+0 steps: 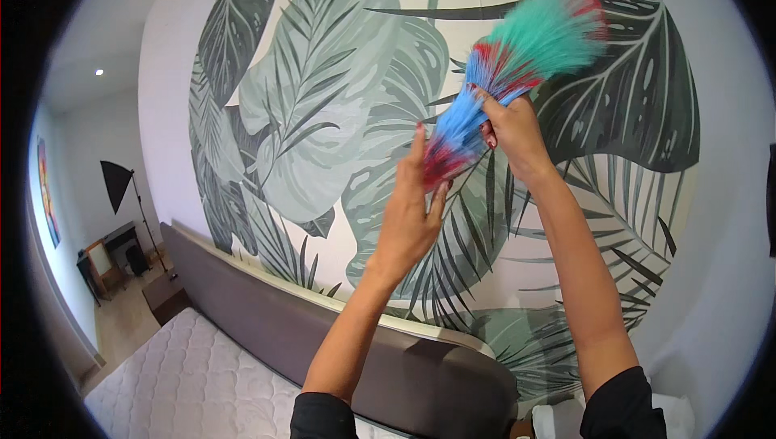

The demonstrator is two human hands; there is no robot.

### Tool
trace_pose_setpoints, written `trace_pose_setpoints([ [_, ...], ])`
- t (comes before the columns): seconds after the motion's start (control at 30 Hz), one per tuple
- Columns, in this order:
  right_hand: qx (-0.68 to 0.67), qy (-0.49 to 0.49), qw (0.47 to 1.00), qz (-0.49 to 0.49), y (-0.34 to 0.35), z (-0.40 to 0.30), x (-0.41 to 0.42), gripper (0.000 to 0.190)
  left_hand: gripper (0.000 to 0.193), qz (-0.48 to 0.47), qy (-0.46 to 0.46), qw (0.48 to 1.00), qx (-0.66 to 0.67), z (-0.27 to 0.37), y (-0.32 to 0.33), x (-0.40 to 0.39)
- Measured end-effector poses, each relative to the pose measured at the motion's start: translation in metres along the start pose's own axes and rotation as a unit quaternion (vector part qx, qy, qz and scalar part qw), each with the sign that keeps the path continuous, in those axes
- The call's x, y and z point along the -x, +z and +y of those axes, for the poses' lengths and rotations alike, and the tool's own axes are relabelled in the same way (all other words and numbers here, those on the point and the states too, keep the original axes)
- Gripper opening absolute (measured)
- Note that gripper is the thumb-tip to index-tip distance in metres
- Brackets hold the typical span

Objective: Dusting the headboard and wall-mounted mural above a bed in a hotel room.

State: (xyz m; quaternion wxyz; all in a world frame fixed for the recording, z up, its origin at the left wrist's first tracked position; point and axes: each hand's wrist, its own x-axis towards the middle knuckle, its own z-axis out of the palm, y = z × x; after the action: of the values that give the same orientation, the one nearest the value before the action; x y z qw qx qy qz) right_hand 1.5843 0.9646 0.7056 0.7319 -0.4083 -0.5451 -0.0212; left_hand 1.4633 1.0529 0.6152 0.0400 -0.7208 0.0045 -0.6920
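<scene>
A fluffy multicoloured duster (548, 33) slants across the upper middle of the view, against the wall mural. Its fibres are green and red at the upper end, blue in the middle and red at the lower end. My right hand (515, 127) is closed around the blue middle part, thumb and fingers pressing into the fibres. At the lower end is my left hand (412, 214), with its index finger extended upward and its thumb apart beside the red fibres. Whether its hidden fingers grip the duster cannot be made out. No handle is visible.
A leaf-patterned mural (339, 93) covers the wall ahead. Below it runs a brown padded headboard (260, 305), with a bare quilted mattress (188, 378) in front. A nightstand (171, 296) and a softbox light on a stand (118, 184) are at the left.
</scene>
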Motion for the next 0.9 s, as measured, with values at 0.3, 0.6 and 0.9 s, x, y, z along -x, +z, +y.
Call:
trace_pose_setpoints([
  [0.3,0.244,-0.307,0.917,0.072,0.027,0.037,-0.040,0.048,0.058,0.037,-0.165,0.982,0.087,-0.066,0.016,0.018],
  [0.6,0.505,-0.427,0.750,0.017,0.019,0.066,-0.030,0.045,0.055,0.101,-0.283,0.954,-0.014,-0.150,-0.016,0.056],
  [0.9,0.536,-0.449,0.714,0.038,0.083,0.076,-0.042,0.042,0.068,0.060,-0.174,0.982,-0.043,-0.205,-0.053,0.062],
])
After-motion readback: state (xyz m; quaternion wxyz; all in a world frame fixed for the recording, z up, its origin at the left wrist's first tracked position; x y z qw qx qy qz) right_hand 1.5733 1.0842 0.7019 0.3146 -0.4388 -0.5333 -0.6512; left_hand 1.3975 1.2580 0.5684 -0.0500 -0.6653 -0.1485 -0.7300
